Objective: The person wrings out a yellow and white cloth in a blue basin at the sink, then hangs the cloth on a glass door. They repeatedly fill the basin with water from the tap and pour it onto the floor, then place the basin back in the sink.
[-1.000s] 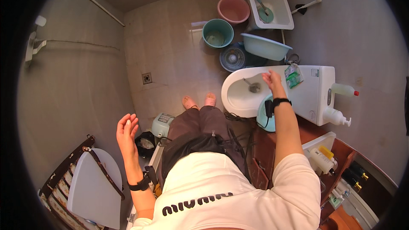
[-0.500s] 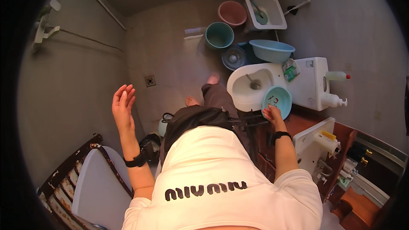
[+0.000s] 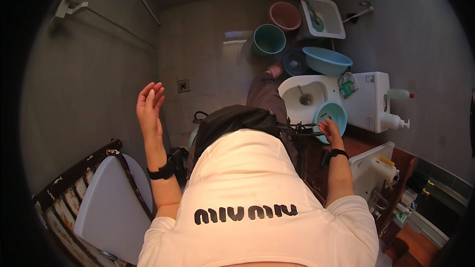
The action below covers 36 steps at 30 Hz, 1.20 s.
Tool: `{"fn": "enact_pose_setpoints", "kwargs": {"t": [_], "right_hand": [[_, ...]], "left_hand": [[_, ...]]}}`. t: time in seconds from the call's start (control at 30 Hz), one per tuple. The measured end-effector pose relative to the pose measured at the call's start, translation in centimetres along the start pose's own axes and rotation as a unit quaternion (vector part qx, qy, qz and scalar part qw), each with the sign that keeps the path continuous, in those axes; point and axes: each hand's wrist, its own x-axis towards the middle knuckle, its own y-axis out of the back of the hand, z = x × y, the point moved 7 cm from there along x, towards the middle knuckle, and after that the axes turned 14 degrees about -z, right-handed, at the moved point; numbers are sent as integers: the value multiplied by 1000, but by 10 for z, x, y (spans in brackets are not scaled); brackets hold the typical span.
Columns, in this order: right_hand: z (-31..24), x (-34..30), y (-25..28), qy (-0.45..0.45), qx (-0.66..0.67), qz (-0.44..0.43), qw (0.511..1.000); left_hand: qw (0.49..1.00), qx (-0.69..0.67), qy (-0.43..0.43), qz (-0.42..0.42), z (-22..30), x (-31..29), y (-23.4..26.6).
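Note:
My left hand is raised at the left beside the grey wall, fingers extended and apart, holding nothing. At the right, my right hand is in front of the near edge of a small teal basin, its fingers loosely bent and slightly apart with nothing visible in them. Whether it touches the rim I cannot tell. Small dark and red marks show inside that basin, which overlaps the near side of a white toilet. A brush-like head is down in the toilet bowl.
Toward the back are a green bucket, a pink bucket, a wide blue basin and a white mop sink. Bottles stand on the toilet tank. A rusty rack is at left, a washbasin at right.
My body and view have shifted slightly, and one foot has stepped forward toward the buckets. The other foot is no longer visible. Both hands keep much the same pose.

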Motion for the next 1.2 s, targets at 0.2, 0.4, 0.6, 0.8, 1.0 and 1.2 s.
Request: {"fn": "enact_pose_setpoints", "kwargs": {"t": [0.2,0.4,0.6,0.8,1.0,1.2], "right_hand": [[21,5,-15,1,-33,-44,998],[91,9,5,-61,4,1,998],[149,3,-7,-99,59,-5,993],[186,-3,-26,-126,65,-9,990],[190,-10,-24,-118,90,-29,988],[158,-22,3,-98,62,5,993]], "left_hand": [[999,19,13,-22,1,9,-17],[999,41,-11,-32,13,5,-37],[998,60,-20,-9,22,-6,-27],[996,82,-30,-25,18,0,-42],[993,108,12,-55,8,7,-71],[989,128,51,-58,7,16,-90]]}}
